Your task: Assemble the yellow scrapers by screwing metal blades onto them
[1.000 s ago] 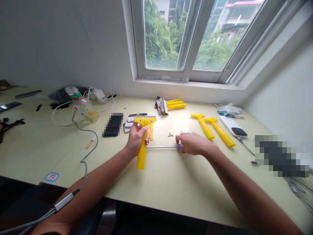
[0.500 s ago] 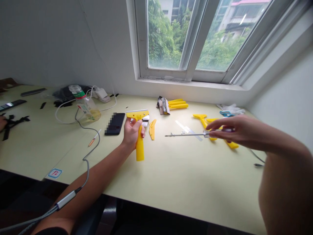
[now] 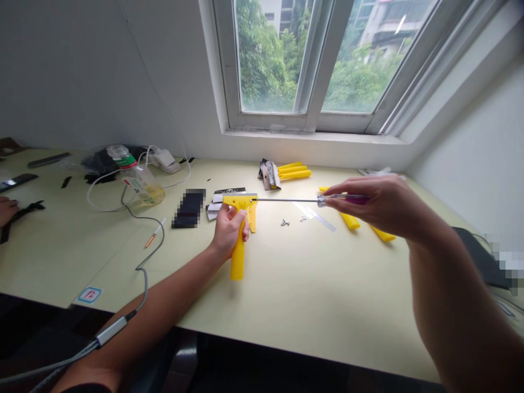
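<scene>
My left hand is closed around the neck of a yellow scraper, held head up with a metal blade along its top edge. In my right hand is a screwdriver with a clear and purple handle, its shaft level and pointing left. The tip meets the right side of the scraper's head, where a small screw seems to sit. Partly behind the head lies a loose yellow scraper plate. Small screws and nuts lie on the table, beside thin clear-looking strips.
More yellow scrapers lie under my right hand, and others with wrapped heads at the back. A phone, a bottle and cables are on the left. Another person's hand shows at the left edge.
The screwdriver has moved left and up, its tip now against the scraper's head. The scraper has shifted slightly right and down, and the view has turned a little.
</scene>
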`<state>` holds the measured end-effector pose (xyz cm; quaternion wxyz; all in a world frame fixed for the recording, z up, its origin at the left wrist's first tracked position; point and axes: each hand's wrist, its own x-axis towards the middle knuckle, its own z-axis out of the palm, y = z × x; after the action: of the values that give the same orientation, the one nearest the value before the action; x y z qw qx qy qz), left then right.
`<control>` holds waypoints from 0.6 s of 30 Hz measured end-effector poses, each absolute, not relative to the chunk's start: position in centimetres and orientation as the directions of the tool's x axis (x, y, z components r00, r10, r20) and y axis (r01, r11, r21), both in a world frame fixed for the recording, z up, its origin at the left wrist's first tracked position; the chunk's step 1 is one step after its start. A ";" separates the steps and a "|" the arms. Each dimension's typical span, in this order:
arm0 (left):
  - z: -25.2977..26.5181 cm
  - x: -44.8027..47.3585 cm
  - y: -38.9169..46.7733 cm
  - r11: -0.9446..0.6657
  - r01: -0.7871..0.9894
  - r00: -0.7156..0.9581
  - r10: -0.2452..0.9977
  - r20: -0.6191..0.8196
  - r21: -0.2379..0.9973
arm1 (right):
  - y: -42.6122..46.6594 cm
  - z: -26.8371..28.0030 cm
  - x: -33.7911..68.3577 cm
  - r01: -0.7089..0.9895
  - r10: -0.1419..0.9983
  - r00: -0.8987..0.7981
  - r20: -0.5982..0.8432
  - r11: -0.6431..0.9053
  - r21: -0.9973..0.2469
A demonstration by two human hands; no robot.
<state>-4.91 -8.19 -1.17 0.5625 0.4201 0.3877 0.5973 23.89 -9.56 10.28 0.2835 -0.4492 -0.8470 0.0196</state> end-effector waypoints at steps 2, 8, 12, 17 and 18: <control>-1.2 -4.9 -8.2 -0.062 -0.352 -0.011 0.998 0.062 0.934 | -9.5 10.2 23.9 0.749 0.770 -0.443 0.459 0.600 -0.282; -1.0 -4.9 -8.2 -0.055 -0.373 -0.001 0.998 0.059 0.926 | -9.3 10.0 23.9 0.747 0.761 -0.462 0.456 0.611 -0.262; -1.0 -4.9 -8.2 -0.057 -0.377 -0.005 0.998 0.059 0.924 | -9.2 9.9 23.7 0.748 0.760 -0.462 0.457 0.611 -0.259; -1.4 -4.9 -8.2 -0.138 -0.283 -0.026 0.990 0.136 0.949 | -10.1 10.6 23.3 0.708 0.698 -0.539 0.472 0.679 -0.196; -1.4 -4.9 -8.3 -0.156 -0.259 -0.029 0.988 0.153 0.953 | -10.5 10.9 23.2 0.691 0.677 -0.562 0.475 0.700 -0.179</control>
<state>-4.90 -8.28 -1.42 0.5184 0.4654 0.3917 0.6010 23.16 -10.51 10.85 0.2626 -0.3871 -0.8838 -0.0138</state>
